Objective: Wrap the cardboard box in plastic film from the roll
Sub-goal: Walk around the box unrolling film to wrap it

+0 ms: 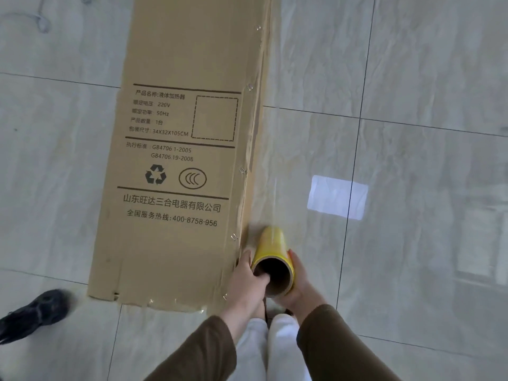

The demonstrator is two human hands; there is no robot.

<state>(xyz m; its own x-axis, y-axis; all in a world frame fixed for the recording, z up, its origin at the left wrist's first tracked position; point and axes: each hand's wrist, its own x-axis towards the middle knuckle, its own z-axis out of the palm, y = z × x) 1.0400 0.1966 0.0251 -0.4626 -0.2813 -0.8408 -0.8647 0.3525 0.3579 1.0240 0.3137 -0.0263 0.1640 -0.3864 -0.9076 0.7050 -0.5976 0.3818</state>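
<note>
The tall cardboard box runs off the top edge, so its far end can't be seen. The left hand has fingers tucked inside the roll's tube, out of sight. The right hand is partly behind the roll. The clear film is hard to make out against the floor. A dark shoe is blurry and cut off at the left edge.
</note>
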